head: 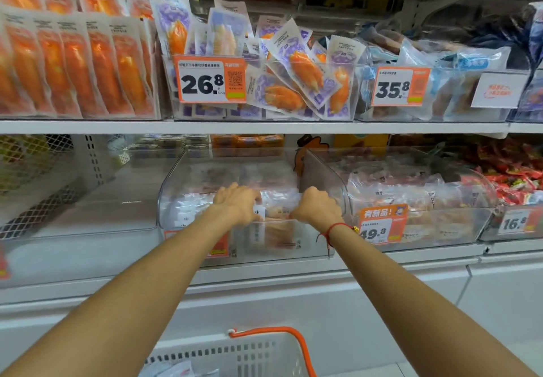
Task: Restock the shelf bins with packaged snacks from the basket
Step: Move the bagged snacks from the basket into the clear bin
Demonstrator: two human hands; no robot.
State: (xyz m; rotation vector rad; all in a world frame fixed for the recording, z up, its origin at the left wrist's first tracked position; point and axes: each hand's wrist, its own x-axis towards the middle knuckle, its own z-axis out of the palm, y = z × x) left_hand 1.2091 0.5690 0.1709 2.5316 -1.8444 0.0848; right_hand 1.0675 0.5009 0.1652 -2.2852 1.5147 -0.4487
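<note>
Placing step in hand: left hand and right hand both reaching over the front lip of the clear middle bin, fingers curled around pale snack packets inside it. Probably next: letting go, then reaching down to the white basket below that bin, more packets apparently in it.

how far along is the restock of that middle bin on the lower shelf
Partly done. The clear middle bin already holds pale snack packets. In hand: the left hand and right hand are both inside it, on the packets; the grip is blurred. Left: the white basket below shows at least one more packet, and the bin to the left looks bare.
</note>
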